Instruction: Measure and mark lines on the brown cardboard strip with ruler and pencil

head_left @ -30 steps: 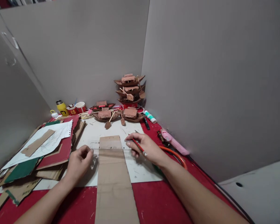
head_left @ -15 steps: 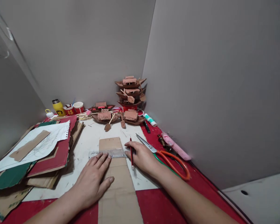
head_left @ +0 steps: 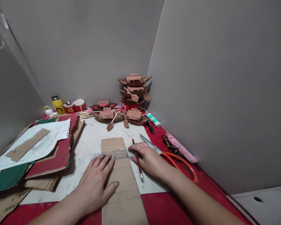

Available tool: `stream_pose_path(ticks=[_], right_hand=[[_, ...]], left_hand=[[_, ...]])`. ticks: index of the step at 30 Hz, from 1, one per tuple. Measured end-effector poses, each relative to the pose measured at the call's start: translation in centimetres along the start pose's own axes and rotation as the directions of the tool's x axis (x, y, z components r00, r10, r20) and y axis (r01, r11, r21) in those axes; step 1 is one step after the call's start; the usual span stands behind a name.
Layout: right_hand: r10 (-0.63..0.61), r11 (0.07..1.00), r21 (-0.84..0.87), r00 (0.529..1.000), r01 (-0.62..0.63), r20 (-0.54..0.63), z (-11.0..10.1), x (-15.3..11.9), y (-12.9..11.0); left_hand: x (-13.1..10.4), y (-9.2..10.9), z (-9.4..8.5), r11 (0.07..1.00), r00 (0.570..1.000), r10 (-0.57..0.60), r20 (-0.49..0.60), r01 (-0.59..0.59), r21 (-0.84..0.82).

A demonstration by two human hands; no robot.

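Observation:
My left hand (head_left: 97, 178) lies flat with its fingers spread, fingertips pressing a clear ruler (head_left: 120, 154) across a long strip of cardboard (head_left: 121, 193). Small marks show near the strip's far edge. In my right hand (head_left: 148, 157) is a dark red pencil (head_left: 137, 161), its pointed end away from me and its metal-tipped end towards me. The fingers of that hand are near the ruler's right end. Just right of it rest scissors (head_left: 152, 143) with orange handles, partly hidden by my hand and forearm.
Model boats (head_left: 134, 81) with small paddles stand stacked and grouped at the back. Cardboard sheets and paper (head_left: 46, 137) are piled at left. Behind them are a yellow bottle (head_left: 58, 105) and paper cups (head_left: 79, 105). A pink tube-like object (head_left: 181, 148) lies along the right wall.
The pencil has tilted, its metal-tipped end swinging right and towards me. My left hand stays on the ruler. The whole view has shifted slightly.

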State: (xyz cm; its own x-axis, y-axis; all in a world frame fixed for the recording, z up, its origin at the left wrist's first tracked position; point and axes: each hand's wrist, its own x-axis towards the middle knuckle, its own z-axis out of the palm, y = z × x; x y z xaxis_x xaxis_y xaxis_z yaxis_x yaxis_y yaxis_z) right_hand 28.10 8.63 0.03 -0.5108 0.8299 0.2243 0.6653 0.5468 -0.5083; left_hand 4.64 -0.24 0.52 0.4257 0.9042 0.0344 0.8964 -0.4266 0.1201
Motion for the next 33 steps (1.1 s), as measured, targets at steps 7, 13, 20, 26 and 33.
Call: stream_pose_path(ticks=[7,13,20,26,33], right_hand=[[-0.023,1.0,0.003,1.0,0.023,0.0,-0.21,-0.04,0.07],[-0.018,1.0,-0.008,1.0,0.018,-0.003,-0.15,-0.04,0.1],[-0.02,1.0,0.003,1.0,0.02,-0.002,-0.21,-0.08,-0.07],[-0.016,1.0,-0.017,1.0,0.016,0.003,-0.14,-0.02,-0.19],[-0.024,0.999,-0.025,1.0,0.024,-0.002,-0.19,-0.01,-0.34]], left_hand=[[-0.08,-0.04,0.43,1.0,1.0,0.004,-0.004,-0.004,0.015],[0.11,-0.1,0.47,1.0,1.0,0.012,0.015,-0.012,0.027],[0.07,-0.12,0.37,1.0,1.0,0.009,0.024,-0.01,0.015],[-0.2,-0.14,0.57,1.0,0.999,0.016,0.031,-0.016,0.008],[-0.23,-0.08,0.48,1.0,0.999,0.02,0.033,-0.02,-0.002]])
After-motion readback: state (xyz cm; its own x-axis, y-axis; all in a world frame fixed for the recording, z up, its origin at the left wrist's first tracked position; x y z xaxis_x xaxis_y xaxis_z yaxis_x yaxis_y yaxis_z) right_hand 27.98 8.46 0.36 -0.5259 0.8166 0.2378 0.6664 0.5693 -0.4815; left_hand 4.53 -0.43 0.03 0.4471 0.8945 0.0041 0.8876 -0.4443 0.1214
